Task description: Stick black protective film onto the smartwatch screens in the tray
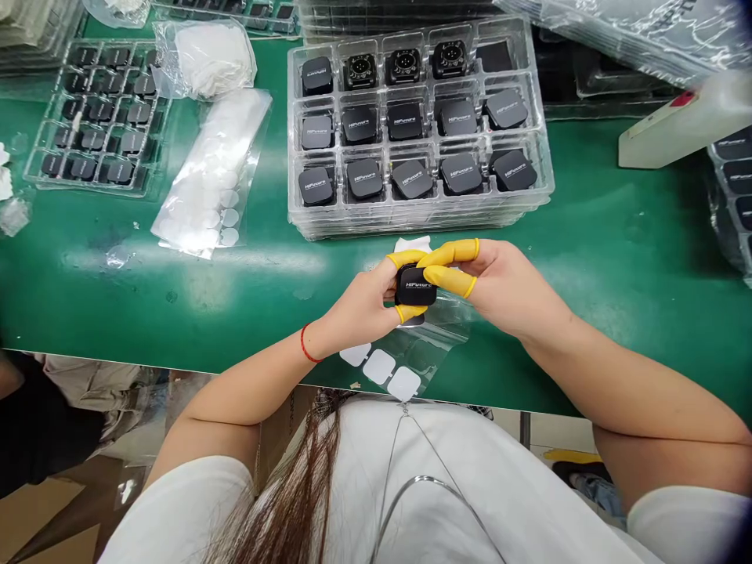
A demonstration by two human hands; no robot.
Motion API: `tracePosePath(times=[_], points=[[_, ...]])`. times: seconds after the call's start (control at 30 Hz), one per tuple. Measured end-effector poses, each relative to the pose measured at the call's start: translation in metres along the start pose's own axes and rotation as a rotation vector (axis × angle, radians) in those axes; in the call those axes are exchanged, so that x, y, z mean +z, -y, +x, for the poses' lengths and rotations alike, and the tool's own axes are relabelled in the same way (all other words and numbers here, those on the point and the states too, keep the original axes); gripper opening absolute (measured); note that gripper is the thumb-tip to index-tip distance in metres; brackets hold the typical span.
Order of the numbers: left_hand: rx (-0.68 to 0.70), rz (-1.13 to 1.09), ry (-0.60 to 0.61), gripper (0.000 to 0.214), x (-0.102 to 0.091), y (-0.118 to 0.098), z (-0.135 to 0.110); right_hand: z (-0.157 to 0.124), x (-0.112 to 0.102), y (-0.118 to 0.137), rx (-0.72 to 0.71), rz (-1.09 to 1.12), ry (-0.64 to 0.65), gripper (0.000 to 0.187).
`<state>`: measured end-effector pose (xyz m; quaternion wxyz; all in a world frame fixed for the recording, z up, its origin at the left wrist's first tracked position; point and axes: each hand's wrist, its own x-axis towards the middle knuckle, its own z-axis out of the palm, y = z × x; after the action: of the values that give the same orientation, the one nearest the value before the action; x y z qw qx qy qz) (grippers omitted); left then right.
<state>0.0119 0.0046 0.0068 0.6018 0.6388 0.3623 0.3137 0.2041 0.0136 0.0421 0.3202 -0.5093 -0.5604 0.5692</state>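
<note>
Yellow finger cots cover the fingertips of both hands. My left hand (367, 301) is closed around the edges of a black smartwatch body, mostly hidden behind a black rounded-square film (416, 288) printed "HiFuture". At the film's upper right corner, the thumb and finger of my right hand (499, 282) pinch its edge. Under the hands lies a clear backing sheet (438, 337) with white rounded-square stickers (379, 366). Just beyond stands a stack of clear plastic trays (411, 215); the top one holds several "HiFuture" pieces (405, 121) and watch bodies (403, 66) in its back row.
On the green table (305, 274), a strip of round white stickers (215, 172) and a bag of white material (211, 59) lie left of the trays. Further left is another filled tray (97, 117). A whitish plastic bottle (687, 121) lies at the right.
</note>
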Motion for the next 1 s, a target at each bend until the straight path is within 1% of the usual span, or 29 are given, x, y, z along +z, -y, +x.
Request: tracePosePath(times=[0.17, 0.33, 0.47, 0.53, 0.6, 0.63, 0.67, 0.7, 0.73, 0.77, 0.83, 0.87, 0.9, 0.93, 1.0], points=[[-0.018, 0.028, 0.003, 0.053, 0.000, -0.002, -0.001, 0.000, -0.002, -0.001, -0.014, -0.013, 0.006, 0.012], [-0.022, 0.028, 0.013, 0.053, 0.000, -0.002, -0.001, 0.000, -0.002, -0.002, -0.014, -0.039, 0.009, 0.011], [-0.025, 0.027, 0.009, 0.053, 0.000, -0.002, -0.001, -0.001, -0.001, -0.001, -0.051, -0.073, 0.011, 0.010], [-0.030, 0.014, 0.006, 0.053, 0.000, -0.001, 0.000, -0.002, -0.001, -0.001, -0.107, -0.167, -0.010, 0.010], [-0.033, 0.002, 0.003, 0.054, -0.001, 0.001, 0.000, -0.002, 0.001, -0.003, -0.222, -0.356, -0.093, 0.014], [-0.025, 0.000, 0.000, 0.055, -0.001, 0.002, 0.000, -0.003, 0.002, -0.005, -0.286, -0.459, -0.150, 0.020], [-0.008, 0.001, 0.000, 0.056, -0.001, 0.003, 0.000, -0.003, 0.004, -0.008, -0.340, -0.543, -0.192, 0.030], [0.010, 0.007, 0.003, 0.056, -0.001, 0.004, 0.000, -0.004, 0.007, -0.010, -0.373, -0.589, -0.199, 0.041], [0.025, 0.016, 0.011, 0.055, 0.000, 0.005, -0.001, -0.005, 0.010, -0.013, -0.381, -0.591, -0.164, 0.048], [0.031, 0.022, 0.026, 0.054, 0.000, 0.005, -0.001, -0.005, 0.012, -0.014, -0.360, -0.554, -0.102, 0.049], [0.014, -0.014, 0.062, 0.052, 0.002, 0.004, -0.002, -0.005, 0.015, -0.014, -0.287, -0.418, 0.005, 0.031], [-0.007, -0.057, 0.073, 0.054, 0.003, 0.003, -0.002, -0.003, 0.014, -0.011, -0.258, -0.354, 0.010, 0.023], [-0.029, -0.110, 0.070, 0.059, 0.003, 0.001, -0.002, 0.002, 0.010, -0.005, -0.257, -0.314, -0.032, 0.017], [-0.045, -0.162, 0.051, 0.065, 0.003, -0.001, -0.002, 0.010, 0.002, 0.002, -0.290, -0.305, -0.113, 0.014], [-0.079, -0.233, -0.016, 0.076, 0.001, -0.005, -0.001, 0.037, -0.023, 0.021, -0.431, -0.377, -0.323, 0.011]])
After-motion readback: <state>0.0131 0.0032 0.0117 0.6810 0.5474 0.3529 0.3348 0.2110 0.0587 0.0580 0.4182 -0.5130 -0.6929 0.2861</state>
